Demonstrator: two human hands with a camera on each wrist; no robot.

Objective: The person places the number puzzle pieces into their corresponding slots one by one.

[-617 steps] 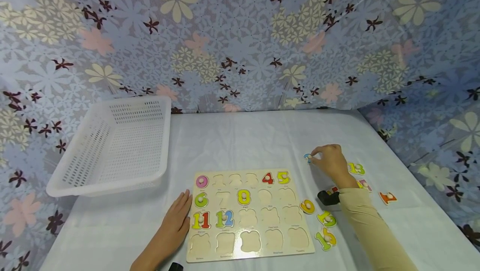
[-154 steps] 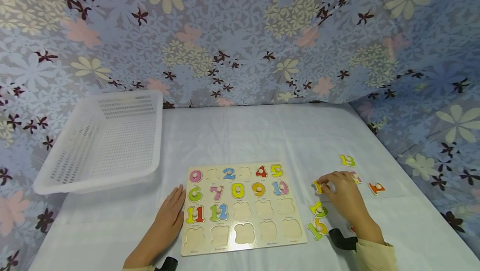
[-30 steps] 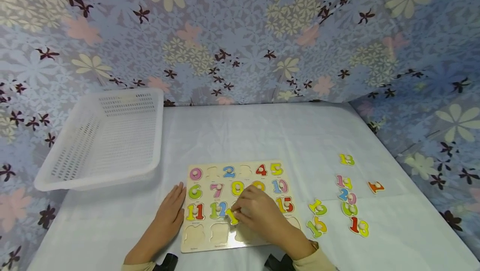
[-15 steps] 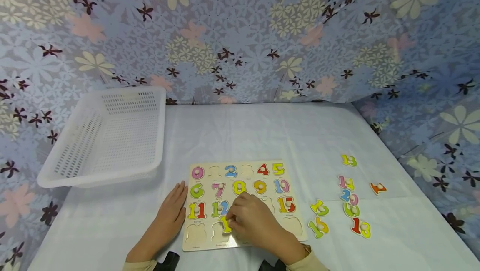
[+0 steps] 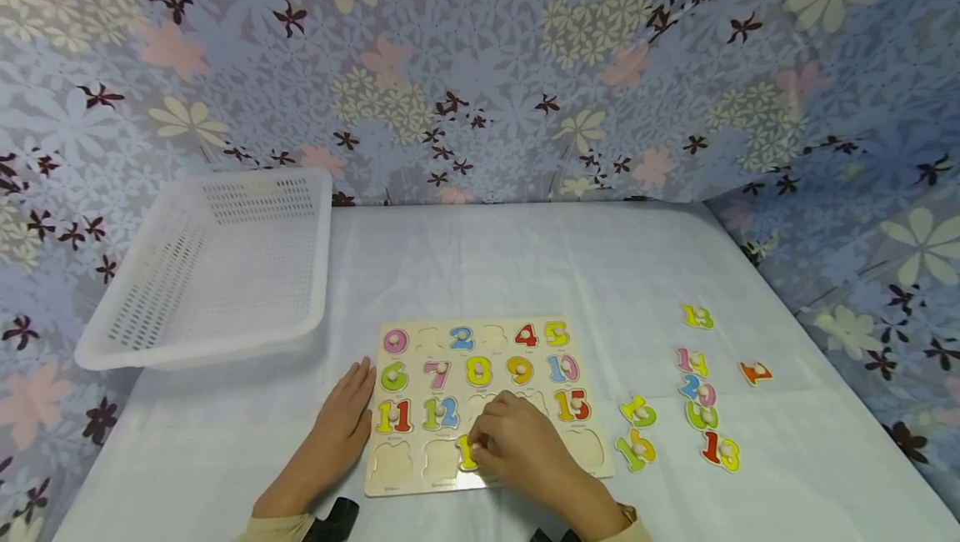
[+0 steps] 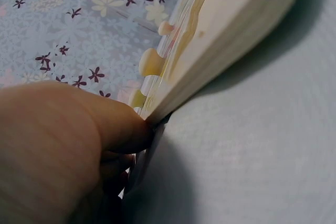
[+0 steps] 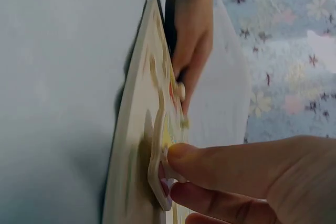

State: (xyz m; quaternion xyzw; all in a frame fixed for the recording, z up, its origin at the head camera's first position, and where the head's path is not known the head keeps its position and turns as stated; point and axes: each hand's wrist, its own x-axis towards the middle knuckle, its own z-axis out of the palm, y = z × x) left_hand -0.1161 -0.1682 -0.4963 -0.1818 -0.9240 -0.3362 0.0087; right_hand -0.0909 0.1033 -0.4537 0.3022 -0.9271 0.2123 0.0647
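Note:
My left hand [image 5: 341, 421] lies with straight fingers along the left edge of the wooden number puzzle board [image 5: 417, 459]; in the left wrist view its thumb [image 6: 123, 127] touches the board's corner. My right hand [image 5: 525, 446] pinches the knob of a number puzzle piece [image 5: 466, 452] over the bottom row, near the third recess. A yellow 1 shows on that piece; its other digit is behind the fingers. Close up in the right wrist view, the piece [image 7: 157, 174] tilts over the board and shows yellow and purple. Several numbers, such as the red-tipped 15 [image 5: 573, 405], sit in recesses.
Right of the board, several loose number pieces lie on the white cloth, among them a 16 [image 5: 636, 450], a green-and-yellow piece [image 5: 637, 411], a red-and-yellow piece [image 5: 721, 451] and an orange 1 [image 5: 756, 373]. A white plastic basket [image 5: 321, 275] stands at the back left.
Since the oldest frame, 2, 7, 9, 10 and 15 have come into the board. Over the last second my right hand has moved the yellow-1 piece down to the bottom row. My left hand stays put.

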